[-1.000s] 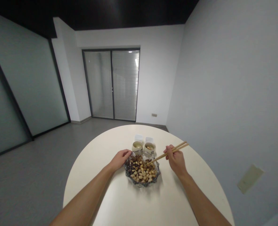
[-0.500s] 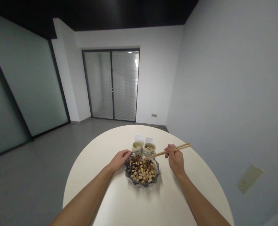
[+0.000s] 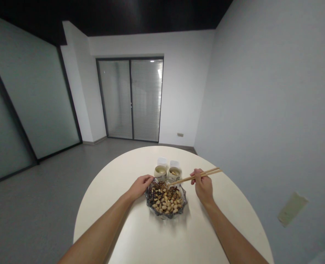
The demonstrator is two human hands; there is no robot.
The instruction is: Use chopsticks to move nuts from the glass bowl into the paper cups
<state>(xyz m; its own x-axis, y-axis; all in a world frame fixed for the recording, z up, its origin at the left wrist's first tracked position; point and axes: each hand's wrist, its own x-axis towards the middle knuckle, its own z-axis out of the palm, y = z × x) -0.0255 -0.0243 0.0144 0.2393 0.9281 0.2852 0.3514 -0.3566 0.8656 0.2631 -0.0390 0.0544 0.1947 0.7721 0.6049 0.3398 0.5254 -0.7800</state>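
Observation:
A scalloped glass bowl [image 3: 182,209] full of mixed pale nuts and dark seeds sits on a round white table [image 3: 140,234]. My left hand [image 3: 140,186] rests against the bowl's left rim. My right hand [image 3: 202,185] grips a pair of wooden chopsticks [image 3: 192,177]; their tips hover over the far edge of the bowl, close to the right of two small cups. The left cup [image 3: 160,171] looks nearly empty, and the right cup [image 3: 175,172] holds a few pale nuts.
Behind the cups stand two small white containers [image 3: 168,162]. The table's far edge curves round beyond them. A grey wall runs close along the right, with a pale plate [image 3: 291,208] low on it. Grey floor and glass doors lie beyond.
My right hand has lifted the chopstick tips out of the nuts and swung them left and away, toward the right cup. My left hand has stayed on the bowl's rim.

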